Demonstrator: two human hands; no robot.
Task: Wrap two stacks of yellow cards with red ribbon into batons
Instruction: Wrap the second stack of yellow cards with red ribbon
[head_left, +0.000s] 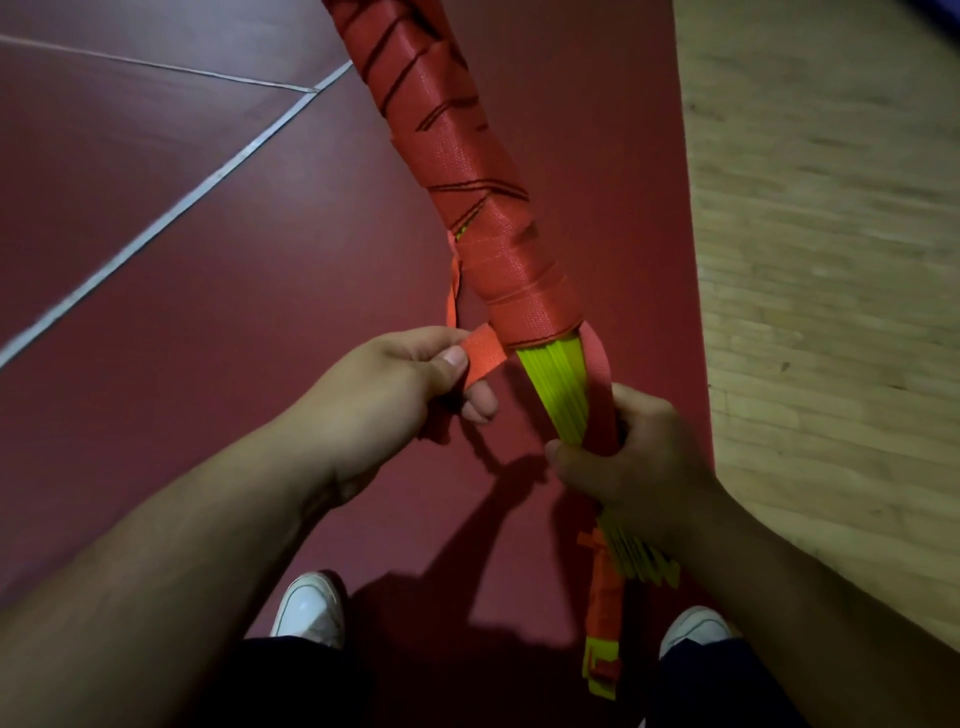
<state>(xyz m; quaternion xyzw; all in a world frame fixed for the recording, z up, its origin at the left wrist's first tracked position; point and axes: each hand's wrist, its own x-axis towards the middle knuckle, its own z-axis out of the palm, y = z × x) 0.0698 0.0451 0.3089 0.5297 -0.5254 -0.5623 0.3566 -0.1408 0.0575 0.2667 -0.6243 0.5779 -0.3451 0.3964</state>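
One long baton (457, 130), mostly wound in red ribbon (524, 296), has its long axis pointing away from the person, rising up and slightly left from the right hand (628, 457). That hand's fingers curl round the bare yellow cards (556, 389). Just left of it, the left hand (384, 384) pinches the loose ribbon end (483, 356) between thumb and fingers.

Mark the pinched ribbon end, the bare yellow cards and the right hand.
ribbon end (483, 356): head view, flat orange tab.
yellow cards (558, 387): head view, exposed card edges.
right hand (634, 457): head view, back of hand.
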